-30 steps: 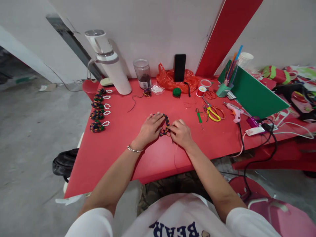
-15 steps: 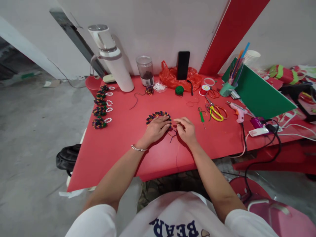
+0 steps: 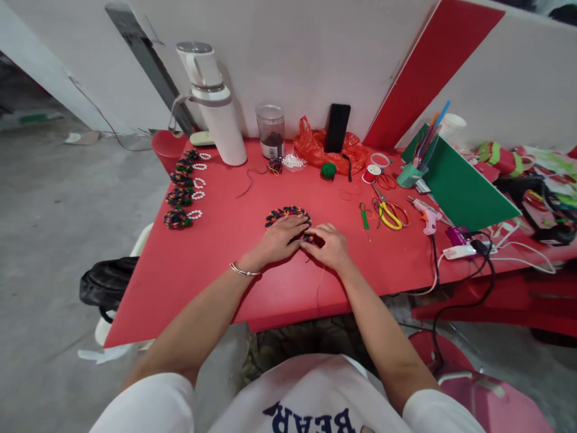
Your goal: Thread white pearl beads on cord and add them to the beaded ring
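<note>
A curved multicoloured braided yarn strip lies on the red table in front of me. My left hand rests flat over it, fingers stretched out, covering much of its near side. Close by on the right, my right hand has thumb and index finger curled round the strip's right end, touching it near my left fingertips. The exact pinch is partly hidden. A dark loose yarn tail shows just below the fingers, and a thin thread runs from there toward the table's near edge.
Several yarn bundles with white bead loops line the left side. Behind are a white bottle, a clear jar, beads and green yarn. Rightward lie a green-handled hook, yellow-handled pliers and a pink glue gun.
My right hand has moved left onto the strip's right end, its fingers now meeting it beside my left hand. My left hand stays flat on the strip. The whole view has shifted slightly.
</note>
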Motion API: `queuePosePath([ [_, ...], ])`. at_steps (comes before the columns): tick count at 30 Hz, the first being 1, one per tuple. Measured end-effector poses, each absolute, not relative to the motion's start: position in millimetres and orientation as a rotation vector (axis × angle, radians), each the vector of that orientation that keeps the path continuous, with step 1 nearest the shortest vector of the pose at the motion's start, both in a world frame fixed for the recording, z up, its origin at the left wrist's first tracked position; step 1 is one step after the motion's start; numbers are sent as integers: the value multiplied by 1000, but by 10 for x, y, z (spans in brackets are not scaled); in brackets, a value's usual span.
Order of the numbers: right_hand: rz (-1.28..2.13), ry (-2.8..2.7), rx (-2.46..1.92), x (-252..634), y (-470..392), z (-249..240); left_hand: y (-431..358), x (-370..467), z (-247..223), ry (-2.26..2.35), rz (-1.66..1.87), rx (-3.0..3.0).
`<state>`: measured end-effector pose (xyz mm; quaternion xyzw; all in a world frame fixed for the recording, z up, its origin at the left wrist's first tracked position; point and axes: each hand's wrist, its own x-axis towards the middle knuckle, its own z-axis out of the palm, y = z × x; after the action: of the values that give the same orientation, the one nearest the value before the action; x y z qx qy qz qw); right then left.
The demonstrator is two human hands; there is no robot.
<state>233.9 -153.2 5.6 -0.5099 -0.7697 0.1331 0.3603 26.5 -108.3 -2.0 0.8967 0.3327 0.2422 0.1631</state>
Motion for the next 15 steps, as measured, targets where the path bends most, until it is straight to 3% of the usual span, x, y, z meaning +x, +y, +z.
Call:
queuePosePath([
  [8,196,-1978,-1182,2330,-1502,73,-1163,144,60,902,733,2611],
  [15,288,-2075,-1097,2305,-1500,99,-1224,209,71,831,774,2553],
])
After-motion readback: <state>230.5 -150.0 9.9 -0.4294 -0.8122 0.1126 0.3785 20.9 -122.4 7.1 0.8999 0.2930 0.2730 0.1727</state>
